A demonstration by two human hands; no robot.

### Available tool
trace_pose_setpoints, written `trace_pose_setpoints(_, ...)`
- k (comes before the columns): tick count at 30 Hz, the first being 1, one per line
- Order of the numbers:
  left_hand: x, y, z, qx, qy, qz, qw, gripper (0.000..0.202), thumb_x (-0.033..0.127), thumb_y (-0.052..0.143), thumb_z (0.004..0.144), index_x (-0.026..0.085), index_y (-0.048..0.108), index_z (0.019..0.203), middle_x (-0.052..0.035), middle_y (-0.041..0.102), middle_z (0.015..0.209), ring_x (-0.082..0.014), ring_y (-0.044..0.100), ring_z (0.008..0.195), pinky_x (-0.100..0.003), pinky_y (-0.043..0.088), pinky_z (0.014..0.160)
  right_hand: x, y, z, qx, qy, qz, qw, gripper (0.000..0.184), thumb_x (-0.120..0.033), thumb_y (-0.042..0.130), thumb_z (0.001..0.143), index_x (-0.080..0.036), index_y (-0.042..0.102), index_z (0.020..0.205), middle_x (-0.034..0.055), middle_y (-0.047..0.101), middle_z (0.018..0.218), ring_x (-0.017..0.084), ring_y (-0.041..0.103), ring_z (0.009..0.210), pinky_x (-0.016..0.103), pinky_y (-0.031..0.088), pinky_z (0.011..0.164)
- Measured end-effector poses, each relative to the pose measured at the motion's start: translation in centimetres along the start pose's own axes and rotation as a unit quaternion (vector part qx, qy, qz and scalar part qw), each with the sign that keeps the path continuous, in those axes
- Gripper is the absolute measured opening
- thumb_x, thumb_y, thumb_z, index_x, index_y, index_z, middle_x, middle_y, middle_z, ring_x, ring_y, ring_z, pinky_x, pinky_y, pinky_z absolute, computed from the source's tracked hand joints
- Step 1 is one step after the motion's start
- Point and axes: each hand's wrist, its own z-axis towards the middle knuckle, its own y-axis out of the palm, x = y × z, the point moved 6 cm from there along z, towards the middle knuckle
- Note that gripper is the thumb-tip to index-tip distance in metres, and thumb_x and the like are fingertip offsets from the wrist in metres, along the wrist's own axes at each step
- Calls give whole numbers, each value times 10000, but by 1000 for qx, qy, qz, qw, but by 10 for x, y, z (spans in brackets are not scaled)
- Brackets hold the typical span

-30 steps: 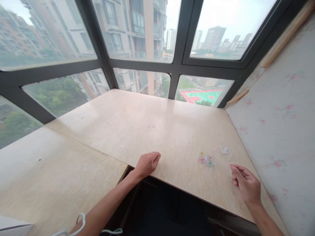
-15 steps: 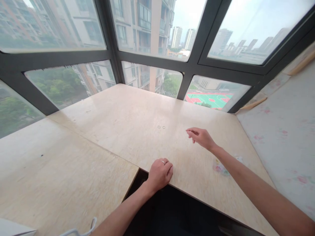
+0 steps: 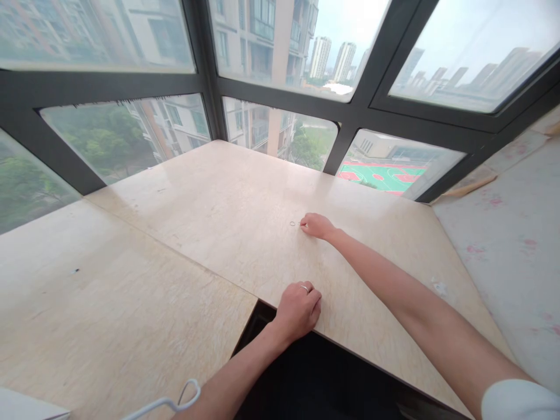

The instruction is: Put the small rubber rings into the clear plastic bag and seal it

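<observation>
My right hand [image 3: 317, 226] is over the middle of the table, its fingers pinched together and pointing left. At its fingertips shows the edge of one small thin ring, mostly hidden by the fingers. Just left of it, another small thin ring [image 3: 292, 223] lies flat on the tabletop. Closer to me, my left hand [image 3: 299, 308] rests on the table's front edge, curled into a loose fist. A silver finger ring is on one of its fingers. Nothing shows inside that fist, though its palm side is hidden.
Beyond my right forearm lies a small clear plastic piece [image 3: 438, 286], partly hidden. A white cable [image 3: 161, 402] curves at the bottom left, near a white box corner [image 3: 30, 405]. A small dark bit [image 3: 76, 270] lies far left. Windows border the pale tabletop [image 3: 196, 216].
My right hand has moved left to the right-hand small ring, and its fingertips now cover most of it. My left hand stays at the table edge. The view has shifted slightly.
</observation>
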Motion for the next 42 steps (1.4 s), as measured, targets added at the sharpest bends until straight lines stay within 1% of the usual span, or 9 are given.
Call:
trace_pose_setpoints(8, 0, 1, 0, -4, -3, 6, 1000, 168, 219, 466, 905, 186, 596, 803, -51, 578, 797, -191, 523, 745, -330, 384, 643, -2, 1, 10, -59, 29, 51, 997, 109, -126, 608, 750, -135, 701, 805, 170, 701, 989, 282, 631, 984, 327, 454, 775)
trace_pose_setpoints(12, -1, 1, 1, -7, 1, 3, 1000, 164, 216, 472, 903, 184, 603, 811, -50, 581, 802, -190, 528, 749, -327, 389, 651, -2, 4, 4, -124, 42, 168, 977, 81, -95, 660, 617, -142, 615, 568, 84, 664, 601, 199, 639, 610, 278, 456, 588)
trace_pose_setpoints(15, -1, 1, 1, -7, 5, 4, 1000, 172, 221, 469, 910, 185, 607, 814, -48, 581, 802, -189, 530, 744, -322, 390, 652, -4, 8, -15, -138, 42, 303, 942, 81, -169, 627, 643, -158, 572, 584, 14, 609, 524, 99, 507, 409, 221, 385, 448)
trace_pose_setpoints(21, -1, 1, 1, -7, 14, -1, 1000, 186, 224, 461, 921, 183, 627, 847, -54, 589, 812, -190, 542, 750, -315, 401, 669, -9, 2, -79, -102, 23, 566, 818, 160, -326, 566, 699, -196, 475, 710, -39, 552, 548, 45, 346, 341, 200, 259, 370)
trace_pose_setpoints(27, -2, 0, 2, -5, 17, -18, 1000, 192, 213, 449, 925, 182, 628, 867, -60, 598, 833, -186, 549, 754, -314, 417, 688, 0, -22, -159, -47, 10, 714, 699, 175, -345, 541, 714, -224, 426, 769, -93, 486, 529, 49, 284, 352, 214, 282, 414)
trace_pose_setpoints(32, -3, -1, 2, -2, 13, -26, 1000, 219, 229, 422, 943, 183, 625, 876, -62, 608, 847, -186, 554, 756, -318, 424, 698, 16, -36, -221, -11, -9, 848, 529, 109, -250, 573, 738, -206, 478, 768, -90, 508, 546, 47, 331, 365, 212, 265, 422)
trace_pose_setpoints(34, -3, -1, 2, -6, 7, -24, 1000, 228, 241, 409, 950, 182, 621, 888, -63, 610, 854, -184, 557, 753, -318, 424, 700, 24, -34, -245, 21, -2, 865, 502, 105, -250, 579, 746, -202, 488, 764, -92, 502, 537, 45, 331, 360, 213, 266, 423)
trace_pose_setpoints(36, -3, -1, 2, -11, 2, -19, 1000, 233, 252, 401, 954, 185, 617, 901, -62, 613, 863, -181, 561, 751, -315, 419, 699, 35, -26, -269, 55, 24, 862, 503, 128, -273, 591, 742, -204, 484, 759, -98, 478, 521, 42, 315, 350, 213, 265, 422)
trace_pose_setpoints(42, -1, 2, 7, -30, -53, 46, 997, 230, 286, 389, 954, 193, 597, 927, -48, 610, 825, -183, 565, 737, -312, 398, 692, 80, 6, -340, 133, 194, 773, 588, 202, -376, 575, 728, -232, 438, 763, -95, 403, 510, 60, 257, 344, 229, 222, 402)
